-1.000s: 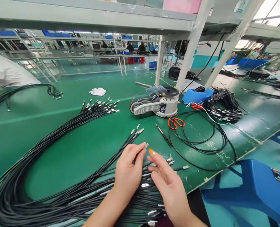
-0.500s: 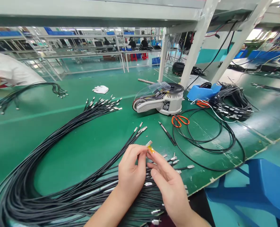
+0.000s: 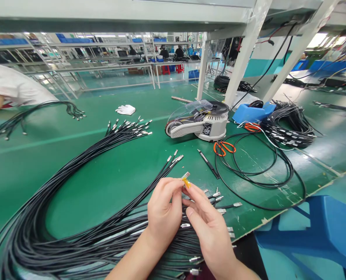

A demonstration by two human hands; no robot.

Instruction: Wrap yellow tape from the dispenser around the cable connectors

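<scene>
A silver cable connector [image 3: 186, 175] sticks up at the fingertips of my left hand [image 3: 164, 206], which is closed in a pinch around its base. A small piece of yellow tape [image 3: 187, 182] lies against the connector. The index fingertip of my right hand [image 3: 212, 229] presses on this tape, its other fingers curled below and its thumb a little apart. The held cable itself is hidden by my hands. Under and around both wrists runs a thick bundle of black cables [image 3: 73, 247] with silver connector ends.
A tape dispenser [image 3: 212, 130] stands beyond my hands on the green table [image 3: 108, 190]. Nearby lie a utility knife [image 3: 208, 164], orange-handled scissors [image 3: 223, 148] and looped black cable. A white glove [image 3: 125, 109] is farther back. A blue stool [image 3: 321, 229] stands at right; a person's sleeve [image 3: 15, 83] shows at left.
The view has shifted very slightly. My hands keep almost the same pose at the connector, and the yellow tape appears pressed a little closer around it.
</scene>
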